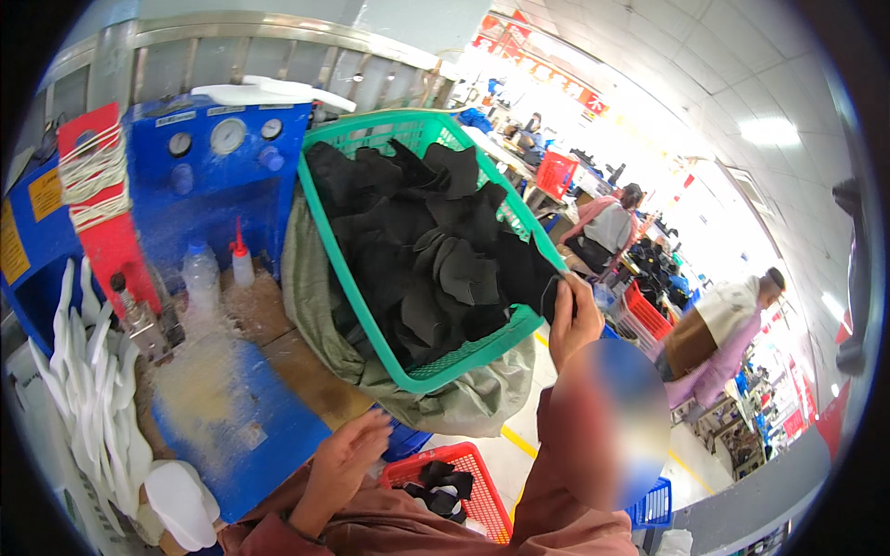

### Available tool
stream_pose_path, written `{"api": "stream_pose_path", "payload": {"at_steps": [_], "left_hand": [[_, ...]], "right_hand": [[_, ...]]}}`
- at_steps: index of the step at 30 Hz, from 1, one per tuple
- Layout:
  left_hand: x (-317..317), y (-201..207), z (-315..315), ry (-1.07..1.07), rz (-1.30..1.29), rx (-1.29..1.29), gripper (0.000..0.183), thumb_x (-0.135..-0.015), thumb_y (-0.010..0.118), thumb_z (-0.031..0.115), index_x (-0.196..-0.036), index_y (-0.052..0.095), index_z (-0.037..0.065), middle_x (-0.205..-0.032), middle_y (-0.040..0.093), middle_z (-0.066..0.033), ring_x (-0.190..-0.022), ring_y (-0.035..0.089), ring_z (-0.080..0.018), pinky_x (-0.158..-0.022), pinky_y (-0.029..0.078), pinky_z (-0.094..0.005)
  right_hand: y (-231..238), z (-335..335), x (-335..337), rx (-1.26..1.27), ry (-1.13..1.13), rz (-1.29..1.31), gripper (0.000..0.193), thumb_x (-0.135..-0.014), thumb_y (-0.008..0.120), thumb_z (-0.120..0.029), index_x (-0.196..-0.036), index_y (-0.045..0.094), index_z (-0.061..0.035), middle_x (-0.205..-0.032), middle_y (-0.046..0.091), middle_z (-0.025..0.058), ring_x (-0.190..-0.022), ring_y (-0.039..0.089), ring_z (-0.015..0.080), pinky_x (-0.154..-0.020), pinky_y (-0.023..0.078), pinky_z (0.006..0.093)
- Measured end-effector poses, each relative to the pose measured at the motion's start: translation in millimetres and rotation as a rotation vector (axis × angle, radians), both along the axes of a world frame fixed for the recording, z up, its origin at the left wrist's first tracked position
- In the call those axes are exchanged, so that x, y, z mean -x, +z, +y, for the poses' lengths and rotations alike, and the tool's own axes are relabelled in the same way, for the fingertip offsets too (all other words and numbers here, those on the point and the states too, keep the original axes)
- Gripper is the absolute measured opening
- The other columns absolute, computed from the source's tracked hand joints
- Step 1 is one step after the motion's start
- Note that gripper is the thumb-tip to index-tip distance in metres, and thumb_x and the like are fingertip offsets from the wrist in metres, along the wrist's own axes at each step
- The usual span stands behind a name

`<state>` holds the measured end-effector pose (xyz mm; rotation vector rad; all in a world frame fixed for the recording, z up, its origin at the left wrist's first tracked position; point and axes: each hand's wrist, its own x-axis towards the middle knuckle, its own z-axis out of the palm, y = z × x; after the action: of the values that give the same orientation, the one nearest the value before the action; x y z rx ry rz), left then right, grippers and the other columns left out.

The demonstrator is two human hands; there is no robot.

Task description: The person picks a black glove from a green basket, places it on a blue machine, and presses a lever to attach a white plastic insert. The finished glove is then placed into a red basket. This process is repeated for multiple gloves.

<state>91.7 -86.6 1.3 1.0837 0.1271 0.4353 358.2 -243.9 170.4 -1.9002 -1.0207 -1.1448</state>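
My right hand (577, 322) pinches a black fabric piece (527, 271) at the right rim of a green plastic basket (348, 295). That piece lies partly over the heap of black cut pieces (417, 232) filling the basket. Near my body, my left hand (347, 460) hovers beside the blue board (236, 408), its fingers loosely stretched out and nothing in them. The basket rests tilted on a greyish-green sack (311, 269).
At left stand a blue machine with gauges (222, 139), a glue bottle with a red tip (241, 259), a clear bottle (200, 278) and stacked white foot-shaped forms (93, 398). A red basket (473, 463) sits below. Two people (718, 324) are farther right.
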Motion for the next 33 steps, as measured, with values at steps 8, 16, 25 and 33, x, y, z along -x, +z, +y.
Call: {"api": "stream_pose_path", "payload": {"at_steps": [8, 16, 25, 33], "left_hand": [[-13, 48, 11, 0.056, -0.231, 0.086, 0.071, -0.090, 0.067, 0.006, -0.148, 0.027, -0.001, -0.141, 0.045, -0.0146, -0.132, 0.043, -0.0221, -0.106, 0.039, -0.0340], [55, 16, 40, 0.497, -0.059, 0.148, 0.049, -0.093, 0.067, 0.022, -0.135, 0.052, 0.001, -0.121, 0.060, -0.0024, -0.103, 0.054, -0.0119, -0.090, 0.045, -0.0267], [133, 13, 96, 0.822, 0.504, -0.653, 0.027, -0.097, 0.060, 0.020, -0.108, 0.064, -0.004, -0.084, 0.061, -0.0106, -0.071, 0.054, -0.0196, -0.067, 0.044, -0.0296], [128, 32, 89, 0.592, 0.460, -0.996, 0.021, -0.088, 0.066, 0.010, -0.106, 0.067, 0.000, -0.099, 0.066, -0.0157, -0.090, 0.064, -0.0306, -0.081, 0.050, -0.0350]], "right_hand": [[-73, 52, 142, 0.172, 0.530, 0.303, 0.020, -0.087, 0.059, 0.004, -0.105, 0.066, 0.0026, -0.096, 0.070, 0.0175, -0.082, 0.069, 0.0256, -0.075, 0.053, 0.0305], [-157, 108, 203, -0.383, 1.122, 1.591, 0.020, -0.100, 0.054, -0.014, -0.113, 0.062, -0.0006, -0.104, 0.067, 0.0045, -0.091, 0.062, 0.0115, -0.080, 0.050, 0.0263], [-195, 133, 180, -0.065, 0.792, 1.357, 0.021, -0.100, 0.052, -0.012, -0.114, 0.062, 0.0001, -0.104, 0.067, 0.0076, -0.093, 0.063, 0.0141, -0.084, 0.050, 0.0264], [-192, 154, 251, -0.047, 1.435, 2.076, 0.035, -0.105, 0.041, -0.021, -0.121, 0.055, 0.0065, -0.119, 0.061, 0.0145, -0.112, 0.057, 0.0216, -0.099, 0.044, 0.0335]]}}
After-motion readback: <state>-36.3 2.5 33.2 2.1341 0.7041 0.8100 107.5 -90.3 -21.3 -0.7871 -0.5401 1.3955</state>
